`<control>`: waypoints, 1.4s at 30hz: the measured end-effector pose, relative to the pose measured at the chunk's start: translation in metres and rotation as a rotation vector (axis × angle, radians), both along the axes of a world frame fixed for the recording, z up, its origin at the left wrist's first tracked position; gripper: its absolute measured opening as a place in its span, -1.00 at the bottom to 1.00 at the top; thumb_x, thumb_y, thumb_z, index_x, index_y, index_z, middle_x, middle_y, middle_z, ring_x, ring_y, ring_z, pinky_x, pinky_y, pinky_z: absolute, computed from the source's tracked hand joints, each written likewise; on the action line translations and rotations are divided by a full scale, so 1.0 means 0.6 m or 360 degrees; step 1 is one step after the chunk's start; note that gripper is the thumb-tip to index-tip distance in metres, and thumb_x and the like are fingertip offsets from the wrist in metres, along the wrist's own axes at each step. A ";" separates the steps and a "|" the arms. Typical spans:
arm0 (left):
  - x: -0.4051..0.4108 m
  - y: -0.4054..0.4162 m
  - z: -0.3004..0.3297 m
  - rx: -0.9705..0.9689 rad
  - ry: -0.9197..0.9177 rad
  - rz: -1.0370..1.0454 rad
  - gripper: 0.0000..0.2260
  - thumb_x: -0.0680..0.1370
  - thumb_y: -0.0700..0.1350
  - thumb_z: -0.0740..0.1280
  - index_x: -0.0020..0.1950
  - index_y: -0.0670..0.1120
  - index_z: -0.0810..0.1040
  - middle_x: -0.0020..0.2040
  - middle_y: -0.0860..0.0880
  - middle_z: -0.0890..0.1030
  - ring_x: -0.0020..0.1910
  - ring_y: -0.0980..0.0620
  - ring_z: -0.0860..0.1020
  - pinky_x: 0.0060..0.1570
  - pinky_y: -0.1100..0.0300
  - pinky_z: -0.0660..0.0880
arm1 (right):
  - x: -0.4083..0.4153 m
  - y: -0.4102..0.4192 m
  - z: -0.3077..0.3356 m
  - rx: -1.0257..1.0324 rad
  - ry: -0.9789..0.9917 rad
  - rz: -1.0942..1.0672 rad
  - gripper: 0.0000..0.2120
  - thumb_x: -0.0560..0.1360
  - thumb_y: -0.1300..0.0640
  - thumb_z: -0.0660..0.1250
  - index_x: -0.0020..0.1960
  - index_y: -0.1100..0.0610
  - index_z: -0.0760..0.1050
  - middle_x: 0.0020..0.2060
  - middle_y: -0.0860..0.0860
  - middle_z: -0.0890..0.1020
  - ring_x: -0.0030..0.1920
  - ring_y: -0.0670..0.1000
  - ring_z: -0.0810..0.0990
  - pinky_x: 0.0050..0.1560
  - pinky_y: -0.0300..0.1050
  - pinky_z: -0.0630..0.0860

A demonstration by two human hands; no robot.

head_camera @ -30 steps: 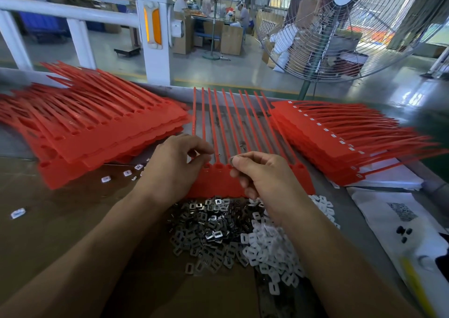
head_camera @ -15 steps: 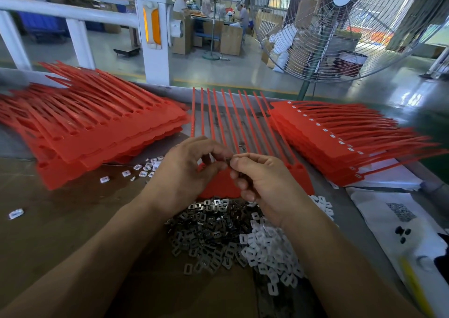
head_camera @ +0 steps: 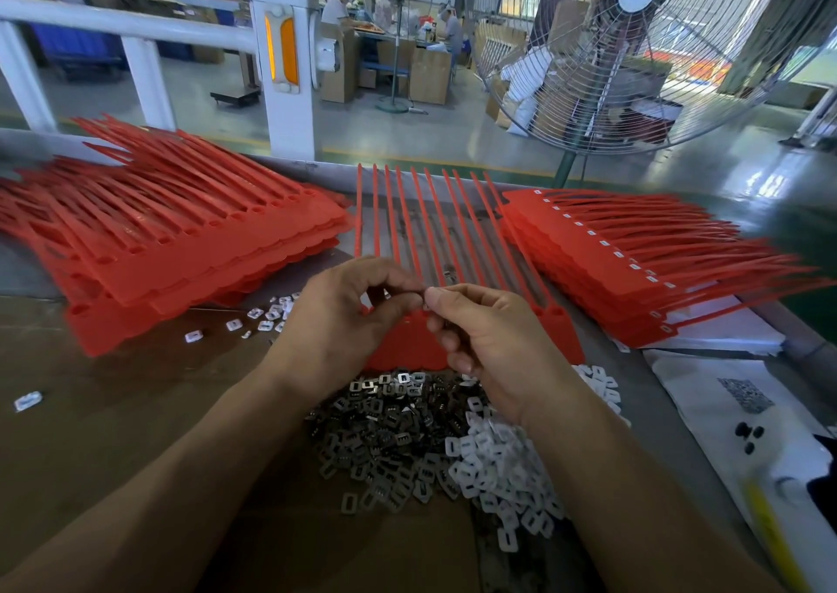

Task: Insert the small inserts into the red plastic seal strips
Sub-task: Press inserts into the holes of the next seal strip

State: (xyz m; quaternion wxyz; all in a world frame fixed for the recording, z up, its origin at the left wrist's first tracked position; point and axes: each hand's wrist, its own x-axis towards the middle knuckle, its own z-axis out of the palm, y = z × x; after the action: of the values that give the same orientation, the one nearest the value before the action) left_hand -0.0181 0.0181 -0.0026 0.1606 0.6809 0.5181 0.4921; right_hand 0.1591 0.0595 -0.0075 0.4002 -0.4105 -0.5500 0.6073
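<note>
**Insert pinched between both hands above the strip sheet**

Left hand [head_camera: 348, 321] and right hand [head_camera: 487, 339] are brought fingertip to fingertip, apparently pinching one small insert, too small to be made out. They are held over the red seal strips [head_camera: 453, 248], laid flat with the sockets nearest. Metal inserts [head_camera: 389, 425] and white inserts [head_camera: 498, 470] are heaped just below for quick reach. Red stacks are kept left [head_camera: 181, 248] and right [head_camera: 634, 266].

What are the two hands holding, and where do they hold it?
Both the left hand and right hand pinch something tiny between thumb and fingertips, above the red seal strip. It is too small to identify.
</note>
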 end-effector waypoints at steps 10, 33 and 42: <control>0.000 0.001 0.000 -0.0122 -0.0215 -0.0035 -0.96 0.54 -0.14 0.47 -0.11 -0.05 0.70 -0.20 0.01 0.68 -0.18 0.02 0.60 -0.14 0.21 0.49 | -0.001 -0.005 -0.001 0.0135 -0.0050 -0.0032 -0.88 0.61 0.13 0.43 0.04 0.18 0.69 -0.29 -0.01 0.64 -0.37 -0.11 0.47 -0.46 -0.26 0.37; -0.015 0.017 -0.013 0.0051 0.0337 0.0299 -0.94 0.50 -0.02 0.49 -0.08 0.11 0.65 -0.11 0.18 0.60 -0.06 0.11 0.52 0.09 -0.02 0.48 | 0.002 0.000 0.006 0.0103 -0.0138 -0.0317 -0.77 0.56 0.29 0.31 -0.10 0.07 0.72 -0.19 0.07 0.72 -0.30 -0.09 0.56 -0.38 -0.25 0.47; -0.009 0.029 -0.025 -0.0026 0.0624 0.0478 -0.92 0.52 0.04 0.47 0.00 0.16 0.67 0.02 0.22 0.55 0.17 0.09 0.41 0.13 0.16 0.14 | -0.001 0.001 0.006 0.0120 -0.0029 -0.0343 -0.78 0.59 0.41 0.33 0.07 0.17 0.66 -0.12 0.09 0.77 -0.19 0.00 0.74 -0.23 -0.19 0.61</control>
State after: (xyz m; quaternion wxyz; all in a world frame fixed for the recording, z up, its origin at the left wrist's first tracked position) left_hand -0.0234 0.0355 -0.0178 -0.0125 0.6775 0.6387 0.3646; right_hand 0.1587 0.0599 -0.0040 0.4734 -0.4574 -0.5286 0.5360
